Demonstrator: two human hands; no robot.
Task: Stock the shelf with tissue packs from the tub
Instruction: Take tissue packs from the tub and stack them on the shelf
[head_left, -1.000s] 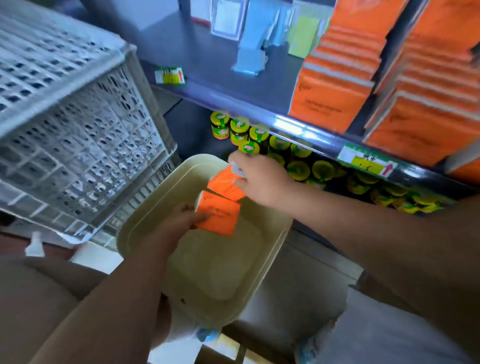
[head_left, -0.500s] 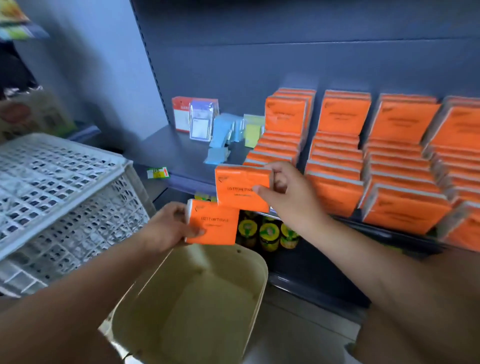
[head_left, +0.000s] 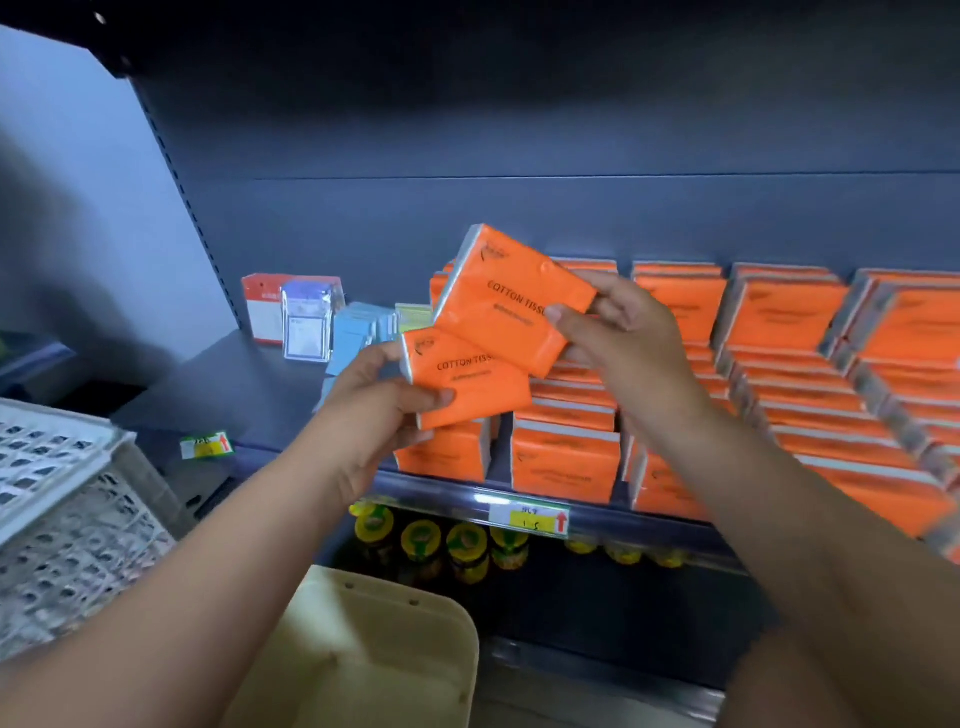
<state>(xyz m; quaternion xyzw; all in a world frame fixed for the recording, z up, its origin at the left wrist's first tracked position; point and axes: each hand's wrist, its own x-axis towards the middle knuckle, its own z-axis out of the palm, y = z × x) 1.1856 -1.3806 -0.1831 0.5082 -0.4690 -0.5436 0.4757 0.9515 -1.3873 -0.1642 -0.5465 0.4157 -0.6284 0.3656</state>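
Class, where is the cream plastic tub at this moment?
In the head view, the cream plastic tub sits at bottom centre, below the shelf edge and the yellow-lidded jars, right of the white lattice crate.

Left hand (head_left: 374, 415) grips one orange tissue pack (head_left: 465, 382) by its left end, thumb across the front face. Right hand (head_left: 618, 338) pinches a second orange pack (head_left: 511, 299) by its right end; this pack is tilted and overlaps the upper edge of the first. Both packs are held above the leftmost row of stocked packs (head_left: 563, 457) on the dark shelf (head_left: 249, 384) (printing reads "COTTON TISS", the rest covered). Left of the stocked packs on the shelf: small blue and white packets (head_left: 306, 325). Below the shelf: yellow-lidded jars (head_left: 421, 545), a cream tub (head_left: 389, 649) and, to the tub's left, a white perforated crate (head_left: 57, 509).
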